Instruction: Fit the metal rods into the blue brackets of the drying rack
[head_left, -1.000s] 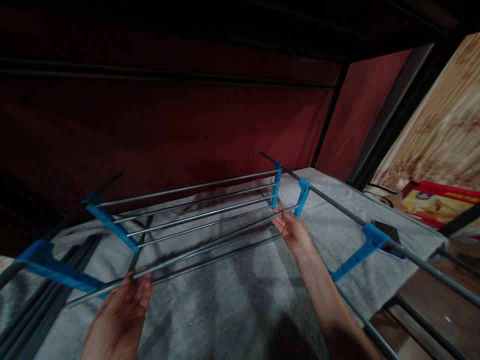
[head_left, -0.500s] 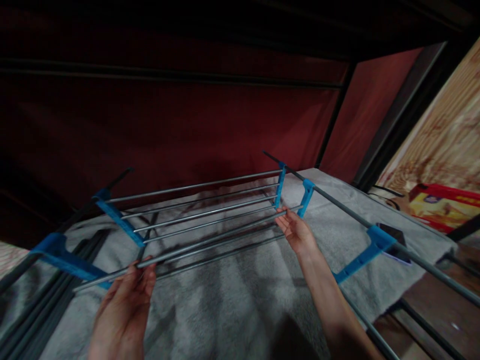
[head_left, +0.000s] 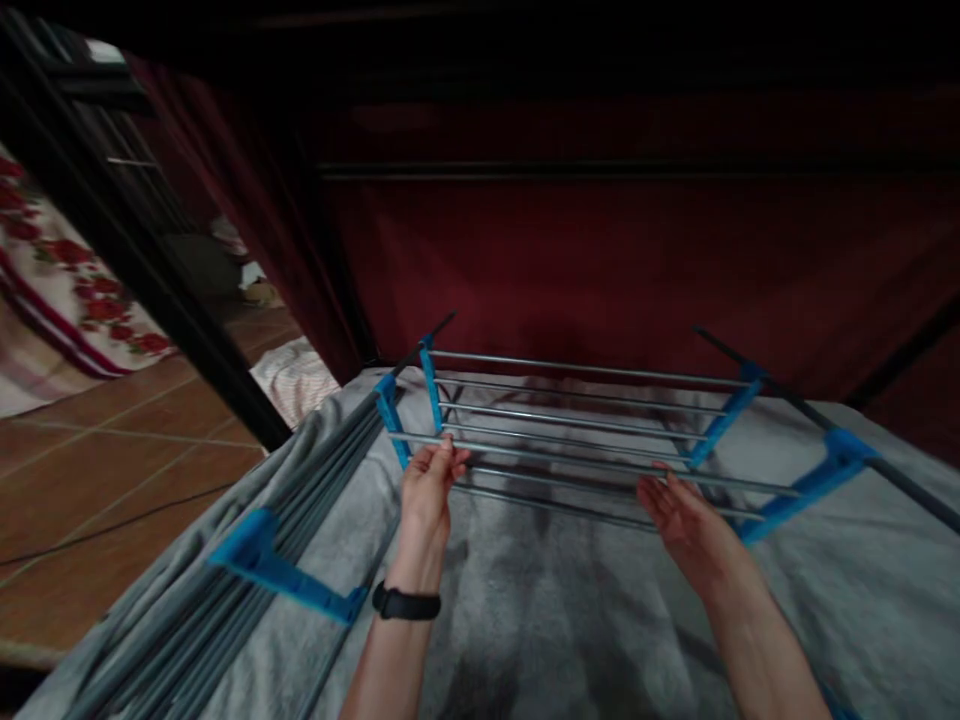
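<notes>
A thin metal rod (head_left: 555,458) runs crosswise in front of me, and both hands are on it. My left hand (head_left: 429,485) pinches it close to its left end, beside a blue plastic bracket (head_left: 388,415). My right hand (head_left: 688,520) has its thumb and fingers around the same rod further right, short of another blue bracket (head_left: 814,483). The rod's right end lies over that bracket; whether it is seated in it, I cannot tell. Behind, several parallel metal rods (head_left: 585,415) span two more blue brackets (head_left: 430,385). Darker side poles (head_left: 919,490) carry the brackets.
A grey blanket (head_left: 555,620) lies under the rack. Along the left edge lies a bundle of grey poles (head_left: 217,625) next to a nearer blue bracket (head_left: 281,565). Dark red fabric (head_left: 585,270) hangs behind, and tiled floor (head_left: 135,480) shows beyond a black post (head_left: 172,270).
My view has turned left, bringing the floor and floral cloth into sight. Both hands have shifted left along the rod, the left one now near the left bracket and the right one further from the right bracket.
</notes>
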